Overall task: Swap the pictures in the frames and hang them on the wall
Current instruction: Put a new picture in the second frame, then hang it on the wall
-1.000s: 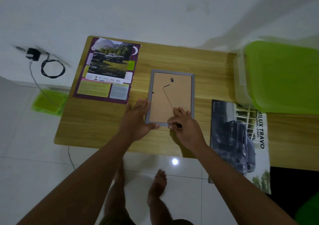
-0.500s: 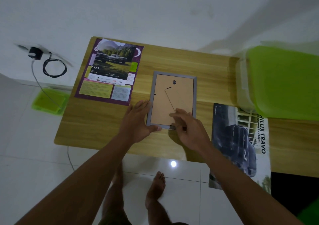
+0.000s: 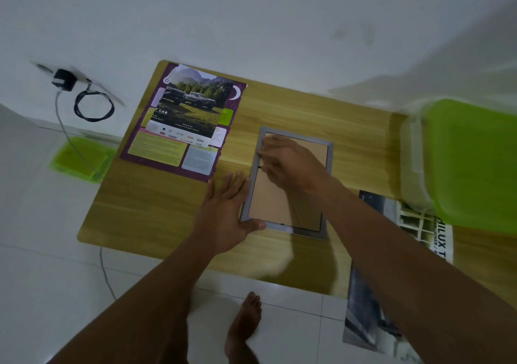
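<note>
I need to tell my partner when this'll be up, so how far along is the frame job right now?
Early. Done: the frame lies face down on the table. In hand: the left hand steadies its lower-left corner while the right hand works at the backing's left edge. Left: the backing is in place, so swapping and hanging remain.

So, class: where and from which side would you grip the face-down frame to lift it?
Probably the near-left corner, from the left: the frame lies flat, back up, so only its thin rim can be pinched, and the left hand touches that corner.
</note>
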`<action>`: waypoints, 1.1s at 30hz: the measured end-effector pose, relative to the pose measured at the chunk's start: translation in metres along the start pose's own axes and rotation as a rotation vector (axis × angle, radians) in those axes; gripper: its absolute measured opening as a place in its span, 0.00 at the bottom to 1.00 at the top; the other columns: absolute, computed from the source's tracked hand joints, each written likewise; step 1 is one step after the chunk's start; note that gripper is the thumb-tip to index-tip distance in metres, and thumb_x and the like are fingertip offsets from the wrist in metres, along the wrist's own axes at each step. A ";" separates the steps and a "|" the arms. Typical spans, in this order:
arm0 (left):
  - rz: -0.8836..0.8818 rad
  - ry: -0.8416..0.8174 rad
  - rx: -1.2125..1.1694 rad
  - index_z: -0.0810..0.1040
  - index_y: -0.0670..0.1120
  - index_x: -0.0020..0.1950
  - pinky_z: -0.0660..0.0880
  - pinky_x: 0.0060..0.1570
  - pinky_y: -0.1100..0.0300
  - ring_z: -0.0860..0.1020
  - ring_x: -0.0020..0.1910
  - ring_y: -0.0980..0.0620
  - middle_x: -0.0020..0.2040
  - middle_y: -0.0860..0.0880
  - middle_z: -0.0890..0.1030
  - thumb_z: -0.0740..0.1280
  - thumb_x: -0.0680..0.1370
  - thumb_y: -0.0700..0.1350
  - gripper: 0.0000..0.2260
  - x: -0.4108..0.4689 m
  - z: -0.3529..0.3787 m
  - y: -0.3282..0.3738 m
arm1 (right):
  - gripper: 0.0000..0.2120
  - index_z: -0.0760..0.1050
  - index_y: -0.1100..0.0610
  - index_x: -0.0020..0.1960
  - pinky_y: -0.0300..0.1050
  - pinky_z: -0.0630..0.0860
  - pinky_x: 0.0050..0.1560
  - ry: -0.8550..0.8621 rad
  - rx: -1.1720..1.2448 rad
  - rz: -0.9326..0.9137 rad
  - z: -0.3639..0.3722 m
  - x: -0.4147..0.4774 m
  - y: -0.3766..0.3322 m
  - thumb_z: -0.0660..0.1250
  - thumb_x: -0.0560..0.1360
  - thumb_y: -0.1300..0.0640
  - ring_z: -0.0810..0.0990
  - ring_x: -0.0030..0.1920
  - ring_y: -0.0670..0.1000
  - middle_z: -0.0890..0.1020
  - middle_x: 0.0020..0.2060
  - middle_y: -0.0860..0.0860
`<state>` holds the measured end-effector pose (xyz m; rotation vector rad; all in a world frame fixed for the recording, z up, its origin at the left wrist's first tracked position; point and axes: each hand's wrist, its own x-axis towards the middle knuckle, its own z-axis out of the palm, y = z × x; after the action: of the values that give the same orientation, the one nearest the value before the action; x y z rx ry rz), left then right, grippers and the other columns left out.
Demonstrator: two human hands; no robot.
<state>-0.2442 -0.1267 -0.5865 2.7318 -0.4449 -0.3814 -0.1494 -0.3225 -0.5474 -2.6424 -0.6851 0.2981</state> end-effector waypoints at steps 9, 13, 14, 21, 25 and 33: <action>0.006 0.014 -0.011 0.47 0.50 0.80 0.38 0.76 0.48 0.42 0.78 0.51 0.79 0.50 0.47 0.53 0.69 0.74 0.46 0.002 0.002 -0.002 | 0.12 0.83 0.55 0.59 0.53 0.77 0.59 -0.071 -0.074 -0.229 -0.006 0.023 0.020 0.70 0.76 0.56 0.77 0.65 0.53 0.81 0.62 0.54; 0.010 0.009 -0.037 0.47 0.50 0.79 0.40 0.76 0.49 0.42 0.78 0.51 0.79 0.50 0.47 0.53 0.69 0.74 0.46 0.003 0.003 -0.001 | 0.10 0.85 0.58 0.54 0.53 0.78 0.58 -0.035 -0.133 -0.378 -0.005 0.028 0.028 0.73 0.73 0.57 0.82 0.58 0.57 0.85 0.54 0.56; 0.011 0.012 -0.042 0.47 0.49 0.79 0.40 0.76 0.49 0.42 0.78 0.50 0.79 0.49 0.47 0.54 0.70 0.74 0.46 0.003 0.003 -0.001 | 0.10 0.85 0.59 0.53 0.53 0.77 0.58 -0.038 -0.142 -0.412 -0.004 0.029 0.030 0.73 0.73 0.57 0.82 0.58 0.59 0.85 0.54 0.57; 0.030 0.018 -0.042 0.47 0.47 0.79 0.37 0.74 0.52 0.40 0.77 0.51 0.79 0.49 0.46 0.60 0.72 0.71 0.45 0.004 0.000 0.003 | 0.14 0.83 0.57 0.57 0.53 0.81 0.52 -0.123 -0.166 -0.495 -0.006 0.043 0.042 0.68 0.76 0.52 0.81 0.58 0.59 0.83 0.57 0.58; 0.023 -0.011 -0.023 0.45 0.47 0.79 0.36 0.74 0.53 0.39 0.77 0.51 0.79 0.49 0.45 0.59 0.72 0.72 0.46 0.004 0.000 0.004 | 0.15 0.83 0.56 0.58 0.53 0.80 0.53 -0.094 -0.160 -0.533 -0.001 0.045 0.047 0.64 0.78 0.50 0.80 0.58 0.58 0.82 0.56 0.57; 0.008 -0.021 -0.043 0.46 0.49 0.79 0.35 0.73 0.56 0.40 0.78 0.51 0.79 0.50 0.45 0.60 0.72 0.70 0.45 0.005 -0.004 0.006 | 0.18 0.83 0.54 0.58 0.47 0.78 0.50 -0.099 -0.170 -0.663 -0.006 0.056 0.053 0.60 0.79 0.46 0.79 0.54 0.56 0.81 0.53 0.54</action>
<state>-0.2401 -0.1321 -0.5818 2.6857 -0.4477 -0.4132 -0.0779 -0.3387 -0.5701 -2.3819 -1.6133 0.1797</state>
